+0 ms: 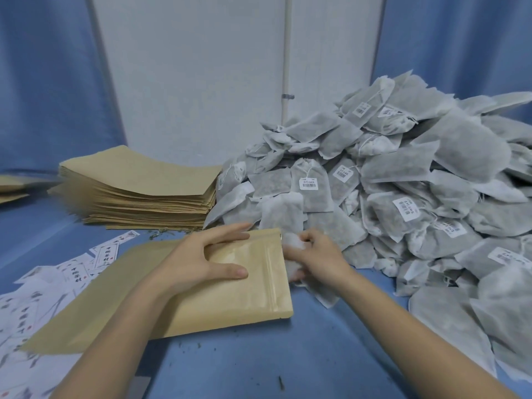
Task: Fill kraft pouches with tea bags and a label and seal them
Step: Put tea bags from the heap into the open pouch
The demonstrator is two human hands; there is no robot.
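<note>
My left hand [201,260] presses flat on the kraft pouch [207,292]; my right hand [315,254] grips tea bags [292,246] at its mouth.

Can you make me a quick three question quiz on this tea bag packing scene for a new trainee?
1. True or false: the left hand rests flat on the kraft pouch.
2. What does the right hand grip at the pouch mouth? A) a label B) a tea bag C) scissors
3. Fill in: the stack of empty pouches lies to the ____ of the tea bag pile.

Key: 1 true; 2 B; 3 left.
</note>
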